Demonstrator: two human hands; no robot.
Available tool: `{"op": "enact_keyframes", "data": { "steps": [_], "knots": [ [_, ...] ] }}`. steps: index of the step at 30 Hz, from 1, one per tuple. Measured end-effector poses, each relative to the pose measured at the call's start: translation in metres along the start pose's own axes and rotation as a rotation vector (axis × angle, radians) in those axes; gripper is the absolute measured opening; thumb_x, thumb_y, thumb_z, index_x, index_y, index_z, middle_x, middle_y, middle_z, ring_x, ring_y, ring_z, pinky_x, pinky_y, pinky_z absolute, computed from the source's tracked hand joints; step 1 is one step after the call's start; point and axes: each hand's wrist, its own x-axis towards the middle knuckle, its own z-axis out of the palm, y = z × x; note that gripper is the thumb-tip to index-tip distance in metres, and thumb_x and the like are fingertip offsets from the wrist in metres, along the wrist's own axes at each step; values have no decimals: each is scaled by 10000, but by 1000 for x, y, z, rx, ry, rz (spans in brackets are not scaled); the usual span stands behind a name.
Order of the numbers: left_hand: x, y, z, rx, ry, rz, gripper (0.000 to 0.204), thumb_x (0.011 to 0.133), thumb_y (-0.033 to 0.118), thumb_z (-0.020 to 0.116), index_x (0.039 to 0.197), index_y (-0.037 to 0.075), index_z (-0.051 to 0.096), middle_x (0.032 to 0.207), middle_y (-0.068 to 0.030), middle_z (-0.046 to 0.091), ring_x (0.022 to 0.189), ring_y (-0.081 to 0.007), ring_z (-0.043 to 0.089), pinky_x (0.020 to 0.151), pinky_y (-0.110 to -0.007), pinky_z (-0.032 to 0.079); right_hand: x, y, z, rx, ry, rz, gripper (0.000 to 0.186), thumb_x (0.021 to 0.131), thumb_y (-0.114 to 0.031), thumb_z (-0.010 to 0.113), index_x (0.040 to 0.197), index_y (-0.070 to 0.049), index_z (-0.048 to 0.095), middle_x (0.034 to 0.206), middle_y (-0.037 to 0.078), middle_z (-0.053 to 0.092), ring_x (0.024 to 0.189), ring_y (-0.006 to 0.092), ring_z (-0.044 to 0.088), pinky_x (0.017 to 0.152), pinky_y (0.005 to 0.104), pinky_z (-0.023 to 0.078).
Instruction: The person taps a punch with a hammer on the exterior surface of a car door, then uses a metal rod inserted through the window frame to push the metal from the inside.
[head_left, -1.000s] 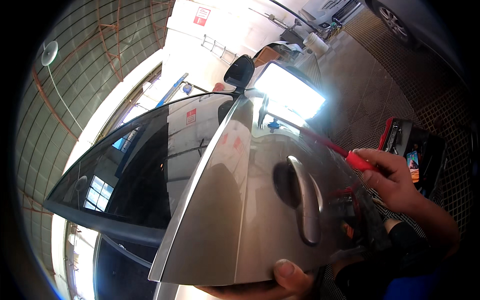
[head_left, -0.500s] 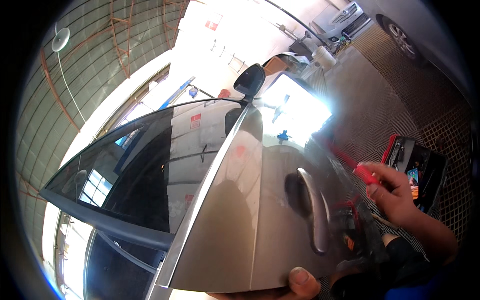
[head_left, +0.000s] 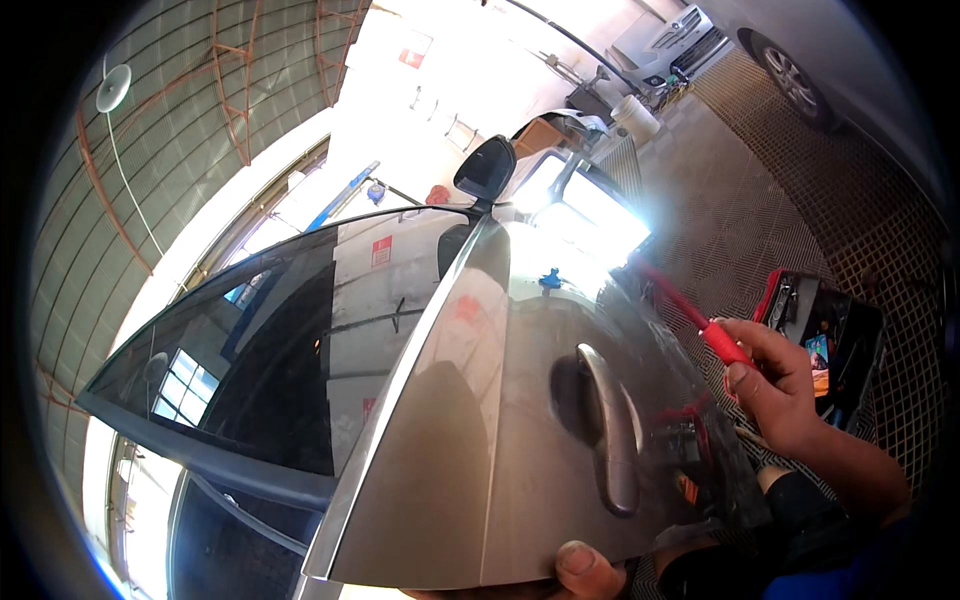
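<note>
A bronze car door (head_left: 430,470) fills the middle, its handle (head_left: 607,430) facing up toward me. At the door's lower edge is my left hand (head_left: 588,572), closed round the edge with the thumb on top and most fingers hidden underneath. My right hand (head_left: 785,385) is closed round the red grip of a long red rod-like tool (head_left: 727,345). Its thin shaft runs up and left toward the glare beside the door, where the tip cannot be made out. A small blue tab (head_left: 550,279) sits on the door panel.
A bright lamp panel (head_left: 602,222) shines over the door's far end, near the side mirror (head_left: 486,167). On the patterned floor at right lies an open black and red tool case (head_left: 850,330). A grey car (head_left: 850,60) stands beyond, and a white bucket (head_left: 635,118) farther back.
The view has shifted slightly, so the door and mirror sit a little more to the left. The red tool's shaft shows more clearly now. Both hands keep their hold.
</note>
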Motion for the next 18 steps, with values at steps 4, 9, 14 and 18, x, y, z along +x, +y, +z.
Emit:
{"op": "enact_keyframes", "data": {
  "steps": [4, 9, 14, 18],
  "knots": [
    [-2, -2, -1, 9, -8, -4, 1196, 804, 396, 686, 1699, 1, 0, 1635, -335, 258, 1456, -487, 444, 1166, -602, 459, 0, 2, -1, -256, -143, -265, 448, 1015, -32, 641, 1450, 65, 589, 1252, 147, 710, 1018, 146, 683, 909, 307, 553],
    [-3, -4, -3, 12, -11, -1, 1193, 805, 397, 687, 1700, 2, 3, 1635, -334, 261, 1455, -486, 446, 1165, -601, 461, -1, 1, -3, -53, -87, -193, 442, 1014, -29, 643, 1443, 64, 598, 1249, 151, 714, 1033, 149, 691, 914, 301, 554],
    [-4, -6, -2, 15, -24, 4, 1191, 806, 397, 688, 1700, 3, 7, 1634, -333, 264, 1455, -485, 448, 1165, -601, 462, -1, 1, -2, -319, -176, -294, 435, 1022, -26, 631, 1446, 65, 593, 1195, 127, 719, 988, 109, 673, 854, 273, 546],
    [-2, -7, 0, 11, -23, 10, 1190, 807, 398, 689, 1701, 4, 10, 1634, -332, 266, 1455, -484, 449, 1164, -601, 463, -2, 0, -2, -93, -27, -106, 420, 1007, -20, 640, 1416, 70, 616, 1227, 154, 727, 1019, 136, 691, 874, 292, 556]
  ]
}}
